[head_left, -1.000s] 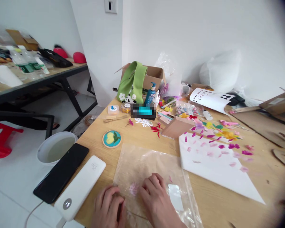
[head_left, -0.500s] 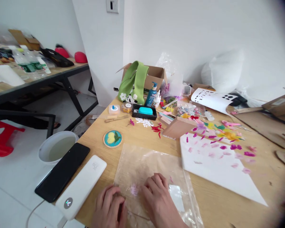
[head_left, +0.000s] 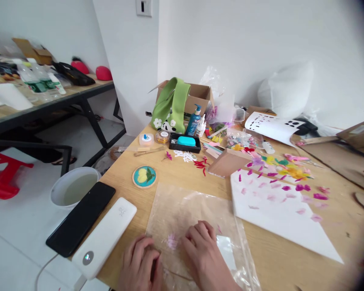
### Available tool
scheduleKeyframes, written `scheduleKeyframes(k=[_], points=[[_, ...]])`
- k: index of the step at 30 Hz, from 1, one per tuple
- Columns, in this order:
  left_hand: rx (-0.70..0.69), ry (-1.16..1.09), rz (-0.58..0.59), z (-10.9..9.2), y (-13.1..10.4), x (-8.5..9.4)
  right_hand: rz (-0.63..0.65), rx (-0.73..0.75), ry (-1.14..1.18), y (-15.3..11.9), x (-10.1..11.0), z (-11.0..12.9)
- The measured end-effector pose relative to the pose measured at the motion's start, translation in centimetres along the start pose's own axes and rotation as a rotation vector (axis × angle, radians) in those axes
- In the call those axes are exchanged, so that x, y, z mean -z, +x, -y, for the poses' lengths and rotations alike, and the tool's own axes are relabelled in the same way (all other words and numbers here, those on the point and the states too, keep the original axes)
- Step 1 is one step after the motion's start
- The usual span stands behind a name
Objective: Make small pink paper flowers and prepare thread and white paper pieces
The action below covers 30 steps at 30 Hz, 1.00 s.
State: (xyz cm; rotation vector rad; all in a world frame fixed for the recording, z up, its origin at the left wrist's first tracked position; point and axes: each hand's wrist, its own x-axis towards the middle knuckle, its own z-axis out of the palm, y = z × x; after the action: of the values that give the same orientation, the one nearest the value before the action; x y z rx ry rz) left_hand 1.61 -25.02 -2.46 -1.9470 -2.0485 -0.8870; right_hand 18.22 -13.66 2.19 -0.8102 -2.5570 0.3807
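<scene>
A clear plastic bag (head_left: 197,202) lies flat on the wooden table, with a small pale purple flower (head_left: 171,241) on it. Just right of that flower, my right hand (head_left: 204,254) rests on the bag with its fingers curled; what they hold, if anything, is hidden. My left hand (head_left: 142,264) is at the bag's lower left edge, fingers bent inward, and its grasp cannot be made out. A thin brown stem or wire (head_left: 178,275) runs between the two hands. A small pink petal (head_left: 219,229) and a whitish rectangle (head_left: 226,251) are right of my right hand.
White paper (head_left: 269,218) with pink and magenta petals lies right. A black phone (head_left: 81,218) and white power bank (head_left: 105,238) are left, beside a bucket (head_left: 74,188). Behind are a round painted piece (head_left: 144,176), blue soap (head_left: 186,141), a pump bottle (head_left: 194,120) and a green bag (head_left: 171,107).
</scene>
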Motion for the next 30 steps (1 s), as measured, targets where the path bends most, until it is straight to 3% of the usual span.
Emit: scheduleKeyframes(k=[7,11,16,20,28,30], points=[[0.026,-0.033,-0.008,-0.15,0.06,0.06,0.036,0.0,-0.026,0.49,-0.06,0.09],[0.014,-0.026,-0.003,-0.15,0.09,0.04,0.036,0.084,-0.036,0.55,-0.51,0.19],[0.031,-0.021,0.0,-0.16,-0.01,-0.11,0.003,0.019,-0.025,0.45,-0.46,0.34],[0.007,-0.004,0.001,-0.12,-0.12,-0.07,-0.013,0.079,-0.03,0.37,-0.49,0.37],[-0.025,-0.002,0.006,0.19,0.03,0.06,-0.016,0.038,-0.012,0.27,-0.32,0.39],[-0.032,-0.004,0.011,0.1,0.09,0.08,-0.015,-0.027,0.002,0.34,-0.01,0.31]])
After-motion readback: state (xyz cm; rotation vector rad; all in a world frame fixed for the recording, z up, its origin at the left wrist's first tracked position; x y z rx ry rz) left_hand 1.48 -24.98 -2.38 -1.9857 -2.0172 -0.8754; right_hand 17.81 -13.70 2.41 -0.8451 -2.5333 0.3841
